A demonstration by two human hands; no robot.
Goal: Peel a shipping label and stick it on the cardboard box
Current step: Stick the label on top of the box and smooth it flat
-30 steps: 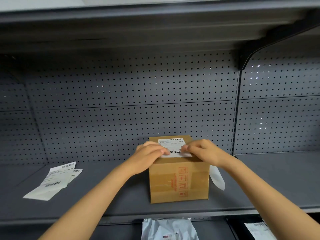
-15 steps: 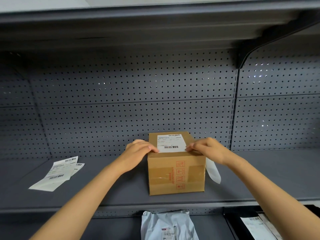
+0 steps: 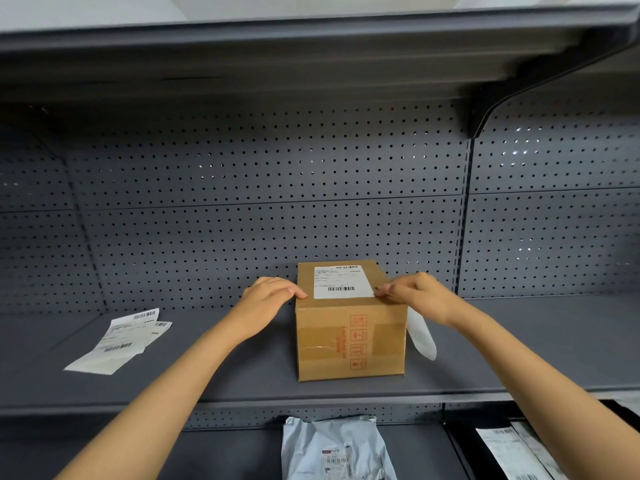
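A shipping label (image 3: 343, 282) lies flat on top of a cardboard box (image 3: 349, 337) on a grey metal shelf (image 3: 207, 379), with a hand at each upper front corner.

The left hand (image 3: 268, 296) lies loosely curled over the box's left corner with nothing in its grasp, apparently steadying it; the right hand (image 3: 415, 296) has its fingertips (image 3: 381, 292) pressed on the label's near right corner, probably to seat the edge, and seems to hold nothing, though its palm is turned away. A white backing sheet (image 3: 420, 336) pokes out behind the box's right side, mostly hidden. Spare labels (image 3: 121, 341) lie well apart to the left. On the shelf below, a grey mailer bag (image 3: 336, 448) and more papers (image 3: 516, 452) are cut off by the frame; the label's print is too small to read.
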